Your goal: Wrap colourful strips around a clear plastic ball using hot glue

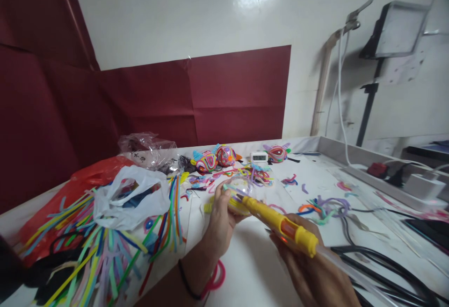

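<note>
White tabletop is sitting cluttered; right hand (308, 269) is gripping a yellow glue gun (280, 223), left hand (222, 213) clasping a clear ball (238, 195); hot nozzle risks burning fingers.

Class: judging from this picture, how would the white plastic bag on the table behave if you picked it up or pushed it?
The white plastic bag looks thin and crumpled, so probably floppy and light. It lies slumped over loose coloured strips, so a push would likely crease it or drag strips along rather than slide it cleanly.

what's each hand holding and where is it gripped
The right hand grips the yellow and orange glue gun around its rear body. The left hand cups a small clear ball from the side.
</note>
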Action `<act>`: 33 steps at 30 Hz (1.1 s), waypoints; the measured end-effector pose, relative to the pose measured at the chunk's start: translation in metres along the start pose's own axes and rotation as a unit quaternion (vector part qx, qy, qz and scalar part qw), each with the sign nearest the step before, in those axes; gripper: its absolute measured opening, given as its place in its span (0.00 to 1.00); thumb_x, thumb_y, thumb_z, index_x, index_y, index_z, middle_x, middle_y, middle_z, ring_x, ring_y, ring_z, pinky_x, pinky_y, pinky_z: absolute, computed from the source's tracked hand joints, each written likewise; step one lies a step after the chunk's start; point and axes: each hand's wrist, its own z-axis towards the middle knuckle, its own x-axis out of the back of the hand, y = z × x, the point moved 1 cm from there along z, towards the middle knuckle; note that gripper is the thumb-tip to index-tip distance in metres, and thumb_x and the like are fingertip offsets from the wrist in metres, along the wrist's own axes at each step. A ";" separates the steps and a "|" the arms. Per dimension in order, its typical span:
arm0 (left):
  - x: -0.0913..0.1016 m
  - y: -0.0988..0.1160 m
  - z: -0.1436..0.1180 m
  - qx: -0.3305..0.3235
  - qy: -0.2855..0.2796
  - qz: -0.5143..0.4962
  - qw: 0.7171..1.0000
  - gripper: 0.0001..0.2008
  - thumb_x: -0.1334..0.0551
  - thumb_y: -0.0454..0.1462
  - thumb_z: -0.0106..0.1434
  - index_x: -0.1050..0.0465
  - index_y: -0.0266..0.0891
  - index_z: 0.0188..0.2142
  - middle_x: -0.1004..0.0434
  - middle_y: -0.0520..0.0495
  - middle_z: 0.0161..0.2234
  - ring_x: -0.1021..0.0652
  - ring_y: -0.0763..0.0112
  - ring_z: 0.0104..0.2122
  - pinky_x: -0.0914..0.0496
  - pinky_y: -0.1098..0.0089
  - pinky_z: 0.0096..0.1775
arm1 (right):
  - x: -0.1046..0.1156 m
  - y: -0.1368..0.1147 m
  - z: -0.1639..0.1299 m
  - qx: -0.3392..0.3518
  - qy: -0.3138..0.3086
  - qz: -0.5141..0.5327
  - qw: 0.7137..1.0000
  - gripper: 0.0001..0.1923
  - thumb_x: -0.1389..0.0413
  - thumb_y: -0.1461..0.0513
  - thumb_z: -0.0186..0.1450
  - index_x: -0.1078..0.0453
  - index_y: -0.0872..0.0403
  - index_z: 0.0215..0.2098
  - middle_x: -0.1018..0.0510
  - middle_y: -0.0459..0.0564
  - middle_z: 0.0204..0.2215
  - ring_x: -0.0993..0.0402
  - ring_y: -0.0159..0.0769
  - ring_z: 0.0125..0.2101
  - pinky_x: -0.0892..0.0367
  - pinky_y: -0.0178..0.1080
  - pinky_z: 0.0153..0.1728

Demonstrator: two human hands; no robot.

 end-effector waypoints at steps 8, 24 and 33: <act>0.002 -0.002 0.000 -0.020 0.007 0.028 0.999 0.21 0.41 0.47 0.63 0.38 0.47 0.55 0.27 0.45 0.45 0.24 0.66 0.37 0.25 0.66 0.34 | 0.011 0.001 0.005 0.025 -0.072 0.004 0.997 0.16 0.44 0.52 0.63 0.23 0.52 0.42 0.18 0.54 0.42 0.21 0.45 0.41 0.25 0.41 0.42; 0.012 0.010 0.014 -0.037 0.084 0.016 0.996 0.29 0.36 0.47 0.58 0.39 0.45 0.56 0.31 0.37 0.55 0.22 0.55 0.45 0.23 0.55 0.40 | 0.039 -0.005 0.017 -0.300 -0.279 0.082 0.909 0.24 0.37 0.43 0.50 0.35 0.54 0.25 0.32 0.42 0.18 0.40 0.26 0.17 0.45 0.30 0.18; 0.012 0.020 0.018 0.021 0.094 -0.015 0.995 0.19 0.43 0.44 0.66 0.32 0.38 0.53 0.21 0.40 0.43 0.19 0.61 0.38 0.22 0.61 0.35 | 0.018 0.007 0.023 -0.311 -0.422 0.140 0.840 0.20 0.37 0.52 0.49 0.35 0.55 0.33 0.24 0.46 0.25 0.38 0.23 0.14 0.44 0.29 0.15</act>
